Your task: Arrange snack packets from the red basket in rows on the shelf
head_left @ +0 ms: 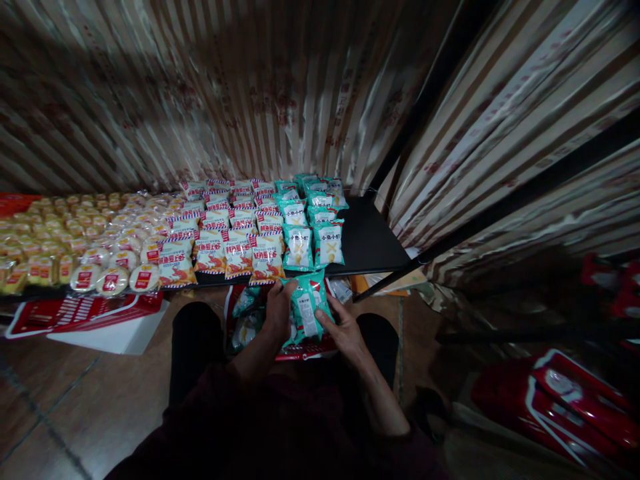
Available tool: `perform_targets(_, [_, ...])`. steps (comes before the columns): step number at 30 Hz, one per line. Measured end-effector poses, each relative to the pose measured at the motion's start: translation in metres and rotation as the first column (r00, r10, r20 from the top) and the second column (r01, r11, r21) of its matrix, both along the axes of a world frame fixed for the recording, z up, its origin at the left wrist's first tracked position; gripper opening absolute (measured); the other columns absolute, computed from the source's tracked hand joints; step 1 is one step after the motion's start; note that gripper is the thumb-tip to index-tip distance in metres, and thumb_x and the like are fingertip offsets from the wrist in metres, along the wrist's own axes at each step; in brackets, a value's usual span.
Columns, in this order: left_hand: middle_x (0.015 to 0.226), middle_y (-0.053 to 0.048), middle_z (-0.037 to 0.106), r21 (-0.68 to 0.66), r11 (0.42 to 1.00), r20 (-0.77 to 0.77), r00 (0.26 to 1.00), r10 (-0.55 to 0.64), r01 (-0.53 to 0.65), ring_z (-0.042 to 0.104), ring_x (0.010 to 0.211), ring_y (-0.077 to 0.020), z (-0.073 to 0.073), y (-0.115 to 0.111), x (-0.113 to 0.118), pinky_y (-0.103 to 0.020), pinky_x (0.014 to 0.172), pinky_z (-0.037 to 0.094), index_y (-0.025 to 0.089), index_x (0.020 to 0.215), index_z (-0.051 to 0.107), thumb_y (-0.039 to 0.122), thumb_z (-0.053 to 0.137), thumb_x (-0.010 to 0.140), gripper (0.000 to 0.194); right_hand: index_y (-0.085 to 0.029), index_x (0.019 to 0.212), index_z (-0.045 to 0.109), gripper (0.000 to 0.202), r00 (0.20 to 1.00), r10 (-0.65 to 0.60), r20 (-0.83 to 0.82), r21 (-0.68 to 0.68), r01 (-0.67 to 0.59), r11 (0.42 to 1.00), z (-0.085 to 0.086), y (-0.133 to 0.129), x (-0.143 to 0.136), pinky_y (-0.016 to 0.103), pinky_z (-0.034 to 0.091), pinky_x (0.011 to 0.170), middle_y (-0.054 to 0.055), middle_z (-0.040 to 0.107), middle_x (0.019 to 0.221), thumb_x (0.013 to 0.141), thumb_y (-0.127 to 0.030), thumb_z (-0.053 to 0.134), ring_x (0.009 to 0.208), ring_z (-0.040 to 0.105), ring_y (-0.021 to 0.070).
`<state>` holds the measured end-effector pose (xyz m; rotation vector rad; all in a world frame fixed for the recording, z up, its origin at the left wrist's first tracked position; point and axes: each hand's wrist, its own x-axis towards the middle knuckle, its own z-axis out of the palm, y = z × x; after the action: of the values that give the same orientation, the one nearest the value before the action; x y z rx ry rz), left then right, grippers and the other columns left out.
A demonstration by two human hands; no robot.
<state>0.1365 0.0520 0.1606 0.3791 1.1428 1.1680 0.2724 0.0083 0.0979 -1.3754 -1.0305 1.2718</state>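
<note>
Left hand [278, 308] grips the left edge of a teal snack packet [309, 308], fingers curled over it; right hand [345, 333] clamps the same packet from the lower right, thumb and forefinger lying across its back label; so both hands shut on one pkt, held just below the front lip of the black shelf [373, 243], above a red basket [305, 350] that sits betw. the person's knees.

Handling, as a judgement: pkt looks like a puffed foil pillow bag; light, soft, air-filled; film likely slick and crinkly; contents prob. brittle, so squeezing the belly risks crushing; best hold is at the crimped end seams or side edges w/ a light pinch, roughly where the left hand is now.

More teal pkts lie loose in the basket under the hands; count unclear, dim.

On the shelf, outward: teal packet rows [313, 220] nearest, right end; orange-red packets [240, 250] next, to the left; round white-wrapped cakes [113, 277] further left; small yellow-wrapped pieces [55, 230] at far left. Bare shelf strip right of the teal rows.

Striped curtain [250, 93] hangs behind; red-and-white flat box [90, 313] on the floor at left; red crate [570, 400] at lower right, blurred.
</note>
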Motion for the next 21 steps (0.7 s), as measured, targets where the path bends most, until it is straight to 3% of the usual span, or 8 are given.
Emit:
perform_targets(4, [0.047, 0.008, 0.042, 0.071, 0.997, -0.061, 0.998, 0.024, -0.019, 0.038, 0.044, -0.0072, -0.001, 0.002, -0.001, -0.022, 0.046, 0.033, 0.020, 0.058, 0.045, 0.042, 0.072, 0.058, 0.035, -0.023, 0.123, 0.060, 0.062, 1.000, 0.003, 0.003, 0.006, -0.003, 1.000, 0.002, 0.000, -0.001, 0.046, 0.053, 0.093, 0.005, 0.070, 0.116, 0.070, -0.052, 0.072, 0.109, 0.064, 0.0289])
perform_targets(9, [0.049, 0.006, 0.044, 0.067, 0.998, -0.067, 0.998, 0.009, -0.005, 0.046, 0.050, -0.0109, -0.003, 0.004, -0.001, -0.024, 0.051, 0.036, 0.022, 0.059, 0.046, 0.042, 0.070, 0.063, 0.031, -0.023, 0.121, 0.062, 0.060, 0.998, -0.013, 0.065, 0.030, 0.011, 0.999, 0.000, 0.002, 0.000, 0.044, 0.054, 0.091, 0.005, 0.071, 0.113, 0.072, -0.057, 0.068, 0.107, 0.065, 0.0279])
perform_targets(15, [0.060, 0.004, 0.053, 0.085, 0.991, -0.093, 0.991, -0.094, 0.102, 0.051, 0.056, -0.0110, -0.018, 0.001, -0.003, -0.021, 0.052, 0.038, 0.020, 0.074, 0.055, 0.048, 0.070, 0.063, 0.034, -0.021, 0.121, 0.063, 0.061, 0.991, -0.081, 0.104, 0.031, 0.078, 0.996, -0.004, 0.004, 0.002, 0.045, 0.049, 0.098, 0.006, 0.068, 0.118, 0.073, -0.058, 0.067, 0.110, 0.063, 0.0284])
perform_targets(21, [0.059, 0.006, 0.051, 0.024, 0.994, -0.097, 0.990, -0.100, 0.103, 0.048, 0.053, -0.0087, -0.025, 0.002, -0.003, -0.020, 0.053, 0.038, 0.021, 0.074, 0.053, 0.048, 0.070, 0.064, 0.033, -0.021, 0.121, 0.064, 0.061, 0.986, -0.083, 0.146, 0.046, 0.077, 0.996, -0.004, 0.004, 0.004, 0.046, 0.051, 0.095, 0.007, 0.070, 0.115, 0.073, -0.060, 0.065, 0.109, 0.063, 0.0289])
